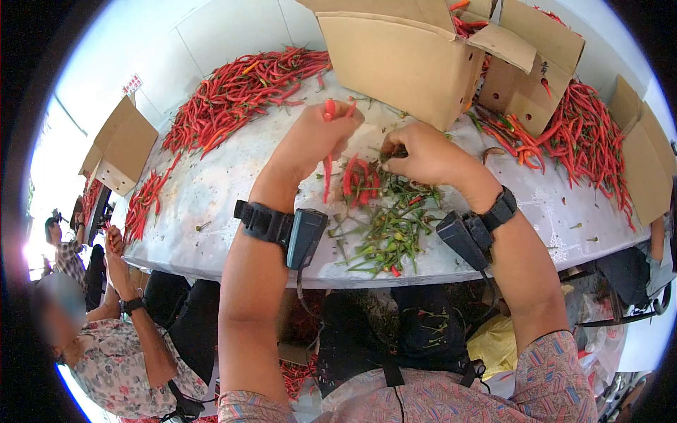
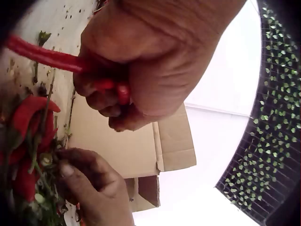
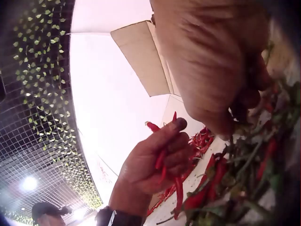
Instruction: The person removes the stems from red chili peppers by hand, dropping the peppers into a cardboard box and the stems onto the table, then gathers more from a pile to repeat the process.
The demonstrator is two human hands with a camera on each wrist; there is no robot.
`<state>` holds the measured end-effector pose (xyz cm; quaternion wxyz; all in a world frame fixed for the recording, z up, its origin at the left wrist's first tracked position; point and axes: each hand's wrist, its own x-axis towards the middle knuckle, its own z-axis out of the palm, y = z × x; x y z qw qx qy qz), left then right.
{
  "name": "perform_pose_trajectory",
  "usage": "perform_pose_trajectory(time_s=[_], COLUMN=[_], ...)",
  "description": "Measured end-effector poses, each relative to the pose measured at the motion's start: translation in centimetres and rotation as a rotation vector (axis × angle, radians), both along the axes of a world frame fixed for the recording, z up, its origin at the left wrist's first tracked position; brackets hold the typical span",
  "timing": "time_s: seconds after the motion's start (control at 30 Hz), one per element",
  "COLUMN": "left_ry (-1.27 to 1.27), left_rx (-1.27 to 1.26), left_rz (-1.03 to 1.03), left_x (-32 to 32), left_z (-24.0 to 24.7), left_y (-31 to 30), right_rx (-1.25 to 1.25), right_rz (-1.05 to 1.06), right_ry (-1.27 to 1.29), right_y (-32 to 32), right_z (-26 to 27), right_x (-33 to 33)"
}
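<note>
Red chilies (image 1: 327, 176) stick out of my left hand (image 1: 315, 134), whose fingers curl round them above the table. In the right wrist view that left hand (image 3: 157, 162) grips several chilies, the thumb on top. My right hand (image 1: 428, 155) is to its right, over a pile of green stems (image 1: 395, 236), fingers bent down at the pile's upper edge. Whether the right fingertips pinch a stem is hidden. A small group of red chilies (image 1: 361, 182) lies between the hands, beside the stems.
A large heap of red chilies (image 1: 240, 95) spreads at the back left, another (image 1: 582, 141) at the right. Cardboard boxes (image 1: 388, 60) stand at the back, with a smaller box (image 1: 125, 144) at the left edge. A person in a patterned shirt (image 1: 134, 359) sits at the left.
</note>
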<state>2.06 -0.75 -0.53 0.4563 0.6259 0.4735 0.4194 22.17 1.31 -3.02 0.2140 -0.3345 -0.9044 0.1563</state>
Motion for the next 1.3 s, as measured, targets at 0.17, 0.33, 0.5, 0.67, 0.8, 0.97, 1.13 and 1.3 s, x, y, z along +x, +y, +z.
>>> perform_pose_trajectory(time_s=[0.17,0.33,0.5,0.67,0.8,0.97,1.13,1.3], left_ry=[0.528,0.837,0.879,0.837,0.653,0.516,-0.009,-0.482], left_rx=[0.192,0.247,0.285,0.347,0.307,0.281,0.236,0.148], left_rz=[-0.090,-0.250,-0.213,-0.064,0.007,0.040,0.275,0.097], left_x=[0.2,-0.1,-0.1,-0.2,-0.1,0.3,0.6,-0.2], left_z=[0.5,-0.2,-0.2,0.0,0.1,0.0,1.0,0.6], left_y=[-0.9,-0.5,-0.7,-0.6,-0.4,-0.2,-0.6,0.3], right_rx=[-0.018,-0.045,-0.060,-0.128,-0.172,-0.118,-0.384,-0.527], right_rz=[-0.205,-0.284,-0.252,-0.222,-0.154,-0.159,-0.324,-0.237], right_ry=[-0.001,0.015,0.045,0.199,0.351,0.407,0.550,0.710], right_y=[0.1,0.7,0.9,0.7,0.6,1.5,1.8,1.5], right_z=[1.1,0.6,0.4,0.6,0.5,-0.3,0.8,-0.2], right_x=[0.3,0.5,0.5,0.3,0.0,0.3,0.7,0.0])
